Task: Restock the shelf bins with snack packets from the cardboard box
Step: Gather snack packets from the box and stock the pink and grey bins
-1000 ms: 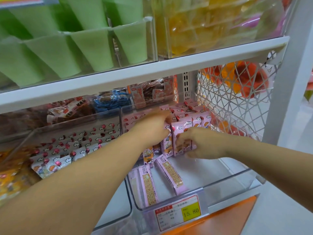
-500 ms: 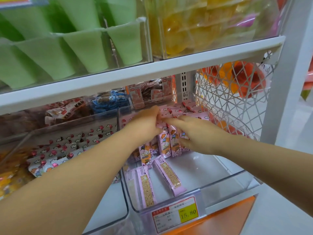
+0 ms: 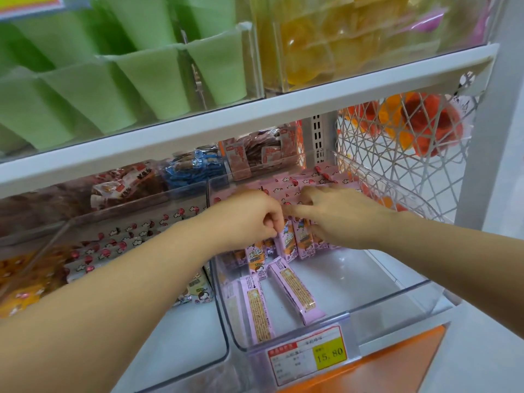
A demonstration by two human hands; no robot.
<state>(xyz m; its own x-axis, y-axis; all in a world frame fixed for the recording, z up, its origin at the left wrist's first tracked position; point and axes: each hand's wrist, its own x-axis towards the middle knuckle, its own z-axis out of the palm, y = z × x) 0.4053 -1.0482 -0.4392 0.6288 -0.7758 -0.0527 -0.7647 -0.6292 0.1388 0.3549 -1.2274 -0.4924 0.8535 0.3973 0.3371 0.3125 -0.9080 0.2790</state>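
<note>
Both hands reach into the clear plastic bin (image 3: 391, 303) on the middle shelf. Pink snack packets (image 3: 300, 184) stand in rows at its back. My left hand (image 3: 249, 217) has its fingers curled and pinches the top of an upright pink packet (image 3: 286, 242). My right hand (image 3: 340, 217) lies against the neighbouring upright packets (image 3: 304, 243), thumb pointing left, fingers bent over their tops. Two pink packets (image 3: 295, 290) lie flat on the bin floor near the front. The cardboard box is out of view.
A price tag (image 3: 309, 355) reading 15.80 hangs on the bin front. Left is another clear bin with white cloud-print packets (image 3: 113, 242). Brown and blue packets (image 3: 192, 168) sit behind. Green containers (image 3: 158, 86) fill the upper shelf. A white lattice panel (image 3: 402, 154) closes the right side.
Both hands moved deeper and closer together at the standing row of pink packets. The right hand shifted from gripping a bundle low down to lying over the packet tops.
</note>
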